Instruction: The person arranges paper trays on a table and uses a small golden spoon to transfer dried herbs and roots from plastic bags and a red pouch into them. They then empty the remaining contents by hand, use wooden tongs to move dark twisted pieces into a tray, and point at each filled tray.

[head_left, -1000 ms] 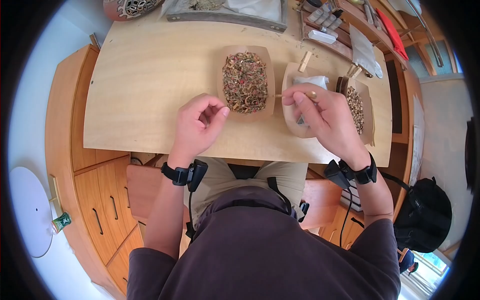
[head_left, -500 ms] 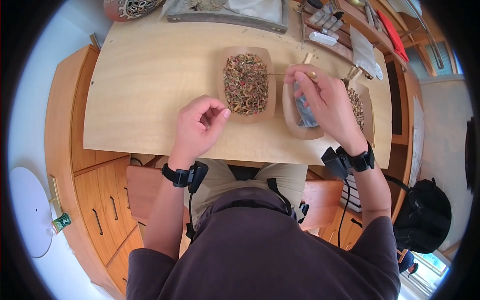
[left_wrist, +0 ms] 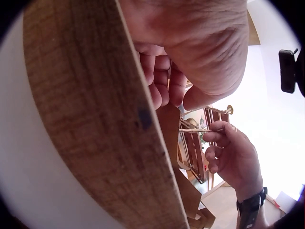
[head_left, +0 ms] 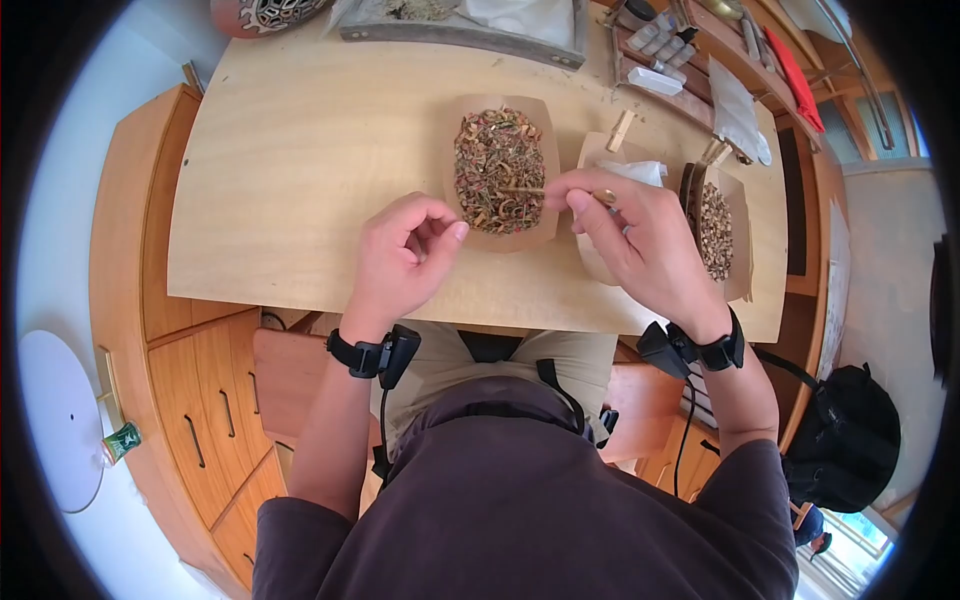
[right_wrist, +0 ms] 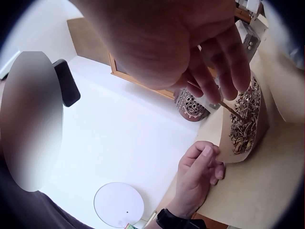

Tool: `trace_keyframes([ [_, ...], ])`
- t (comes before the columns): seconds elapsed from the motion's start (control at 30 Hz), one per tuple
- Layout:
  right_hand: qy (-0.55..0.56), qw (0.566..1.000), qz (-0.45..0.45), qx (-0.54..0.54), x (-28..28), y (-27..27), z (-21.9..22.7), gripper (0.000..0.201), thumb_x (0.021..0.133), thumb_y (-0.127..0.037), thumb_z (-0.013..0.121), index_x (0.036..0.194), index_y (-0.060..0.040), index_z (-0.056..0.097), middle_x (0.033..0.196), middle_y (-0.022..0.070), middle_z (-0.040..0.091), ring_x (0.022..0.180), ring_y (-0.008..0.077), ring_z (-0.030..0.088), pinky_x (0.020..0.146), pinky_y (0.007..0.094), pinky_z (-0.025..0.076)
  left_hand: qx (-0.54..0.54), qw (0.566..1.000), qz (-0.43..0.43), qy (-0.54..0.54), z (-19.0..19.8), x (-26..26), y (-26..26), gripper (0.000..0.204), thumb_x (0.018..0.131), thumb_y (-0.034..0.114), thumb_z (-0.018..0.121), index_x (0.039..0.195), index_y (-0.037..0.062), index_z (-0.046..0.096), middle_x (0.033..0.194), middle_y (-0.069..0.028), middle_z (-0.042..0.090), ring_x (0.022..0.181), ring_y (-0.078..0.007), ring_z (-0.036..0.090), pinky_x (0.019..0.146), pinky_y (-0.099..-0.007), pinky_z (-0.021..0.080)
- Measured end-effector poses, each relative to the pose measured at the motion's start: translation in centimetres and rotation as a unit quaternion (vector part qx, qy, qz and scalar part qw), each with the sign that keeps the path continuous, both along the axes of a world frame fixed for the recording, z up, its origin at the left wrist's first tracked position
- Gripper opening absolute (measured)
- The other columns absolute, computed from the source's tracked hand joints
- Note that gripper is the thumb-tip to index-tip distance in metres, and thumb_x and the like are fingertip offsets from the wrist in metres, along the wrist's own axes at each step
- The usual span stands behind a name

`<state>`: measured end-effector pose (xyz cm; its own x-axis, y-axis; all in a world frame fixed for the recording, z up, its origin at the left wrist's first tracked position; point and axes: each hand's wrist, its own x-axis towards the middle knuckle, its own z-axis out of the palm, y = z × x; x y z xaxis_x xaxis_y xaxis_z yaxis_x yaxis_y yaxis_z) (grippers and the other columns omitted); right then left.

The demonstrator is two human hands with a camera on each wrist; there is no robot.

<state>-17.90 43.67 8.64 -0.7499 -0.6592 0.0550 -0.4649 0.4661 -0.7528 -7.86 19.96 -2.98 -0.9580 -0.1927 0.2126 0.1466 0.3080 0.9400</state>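
A tan paper tray (head_left: 548, 225) of mixed dried herbs and petals (head_left: 495, 165) stands on the table in front of me. At its near left corner, my left hand (head_left: 405, 255) pinches the rim between thumb and curled fingers. My right hand (head_left: 645, 235), right of the tray, pinches a thin brass-coloured rod (head_left: 522, 190) with a rounded, spoon-like end (head_left: 605, 196) pointing back over the fingers. In the right wrist view the rod's thin tip reaches in among the herbs (right_wrist: 245, 119). Under the right hand lies a second paper tray (head_left: 597, 258) with a white packet (head_left: 640, 170), partly hidden.
A third paper tray (head_left: 740, 265) at the right holds light brown chopped pieces (head_left: 716, 230). Wooden clips (head_left: 621, 130) sit on the trays' far rims. Behind are a grey framed tray (head_left: 460, 45), a rack of small bottles (head_left: 655, 45) and a patterned pot (head_left: 270, 15).
My right hand first moved away from me, then came back nearer and leftward, carrying the rod's tip from the tray's right rim in over the herbs. The left hand stays at the corner.
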Motion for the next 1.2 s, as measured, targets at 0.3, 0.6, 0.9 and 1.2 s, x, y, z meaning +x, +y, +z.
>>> trace_keyframes([
  [0.3,-0.004,0.999,-0.054,-0.001,-2.7,-1.1,-1.0,0.029,0.112,-0.021,0.055,0.126,-0.0007,0.071,0.107,0.0051,0.079,0.080,0.0084,0.066,0.067,0.0248,0.055,-0.004,1.000,0.002,0.002,0.0,0.0,0.0,0.009,0.097,0.006,0.075,0.092,0.0057,0.068,0.077,0.0052,0.059,0.063,0.0000,0.047,0.053,-0.0184,0.036],
  [0.6,-0.009,0.999,-0.021,-0.032,-2.1,-3.1,-1.3,0.029,0.109,-0.021,0.057,0.122,0.0011,0.072,0.103,0.0170,0.079,0.091,0.0320,0.076,0.083,0.0383,0.057,-0.003,1.000,0.001,-0.003,0.1,0.0,0.0,0.009,0.096,0.005,0.075,0.092,0.0054,0.068,0.079,0.0046,0.061,0.064,-0.0005,0.049,0.054,-0.0184,0.037],
  [0.9,-0.048,0.995,-0.086,-0.001,-3.0,-0.8,-1.7,0.031,0.115,-0.022,0.050,0.130,-0.0033,0.069,0.115,0.0045,0.077,0.085,0.0082,0.065,0.070,0.0240,0.055,0.008,1.000,-0.005,0.002,0.1,0.0,0.0,0.009,0.096,0.004,0.074,0.091,0.0047,0.068,0.080,0.0045,0.060,0.066,-0.0009,0.050,0.054,-0.0186,0.037],
  [1.2,-0.039,0.992,-0.114,-0.041,0.4,0.5,-1.2,0.026,0.110,-0.015,0.055,0.125,0.0002,0.070,0.095,0.0086,0.075,0.078,0.0130,0.066,0.072,0.0294,0.054,0.017,1.000,0.000,-0.005,-0.1,-0.1,0.1,0.011,0.098,0.005,0.074,0.091,0.0057,0.066,0.078,0.0064,0.059,0.065,0.0014,0.049,0.054,-0.0174,0.034],
])
